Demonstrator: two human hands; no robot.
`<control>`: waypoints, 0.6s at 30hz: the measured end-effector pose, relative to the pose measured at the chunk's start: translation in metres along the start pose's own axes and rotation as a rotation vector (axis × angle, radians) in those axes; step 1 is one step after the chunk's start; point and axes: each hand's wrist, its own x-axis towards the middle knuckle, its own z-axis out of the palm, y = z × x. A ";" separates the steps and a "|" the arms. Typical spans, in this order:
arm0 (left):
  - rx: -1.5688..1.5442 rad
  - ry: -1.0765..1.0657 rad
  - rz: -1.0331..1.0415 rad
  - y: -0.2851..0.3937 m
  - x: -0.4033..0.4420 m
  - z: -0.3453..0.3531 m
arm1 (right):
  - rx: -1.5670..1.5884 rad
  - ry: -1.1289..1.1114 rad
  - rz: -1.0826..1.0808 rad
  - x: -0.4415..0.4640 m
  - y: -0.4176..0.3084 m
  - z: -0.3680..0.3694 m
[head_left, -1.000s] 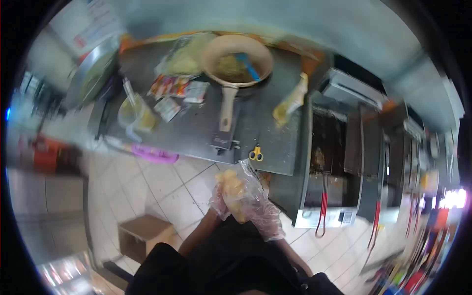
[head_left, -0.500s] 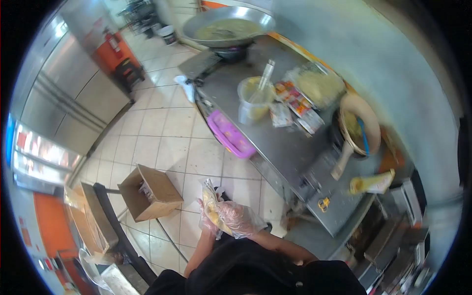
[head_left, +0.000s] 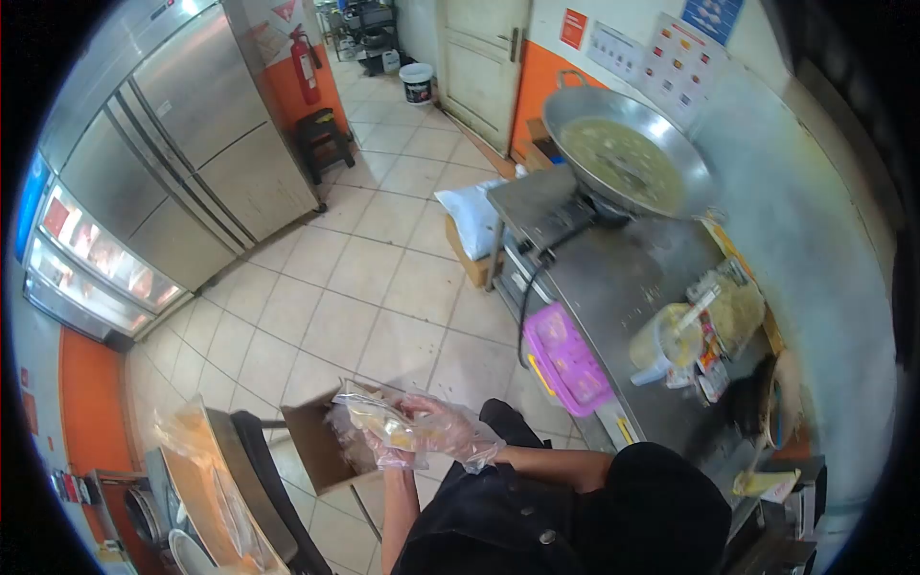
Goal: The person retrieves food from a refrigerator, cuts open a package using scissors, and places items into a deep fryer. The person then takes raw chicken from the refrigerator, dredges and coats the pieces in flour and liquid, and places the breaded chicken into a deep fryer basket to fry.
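In the middle of the head view, both of my hands wear loose clear plastic gloves. Between them is a clear plastic bag (head_left: pixel 376 414) with pale yellow contents that I cannot identify. My right hand (head_left: pixel 447 429) is closed on the bag's right side. From below, my left hand (head_left: pixel 389 453) grips the same bag, its fingers partly hidden by the plastic. The bag is over the edge of an open cardboard box (head_left: pixel 305 443), which has crumpled clear plastic inside.
A steel table (head_left: pixel 623 278) on the right bears a large wok (head_left: pixel 628 153) of greenish liquid and a plastic tub (head_left: pixel 663 343). A pink crate (head_left: pixel 567 359) sits beside the table. Another cardboard box (head_left: pixel 216 479) stands at lower left. Steel refrigerators (head_left: pixel 182 144) line the left wall.
My body and view have turned left, away from the table. Both hands have carried the bag from beside the open box to over it.
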 end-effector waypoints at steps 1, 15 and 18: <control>0.039 0.010 -0.066 0.005 0.031 -0.001 | -0.154 -0.009 0.058 0.027 0.011 -0.012; 0.503 0.281 0.255 0.266 0.490 -0.041 | -0.818 0.153 -0.017 0.473 0.131 -0.142; 0.631 0.257 0.418 0.374 0.557 -0.027 | -0.834 0.037 0.061 0.575 0.133 -0.131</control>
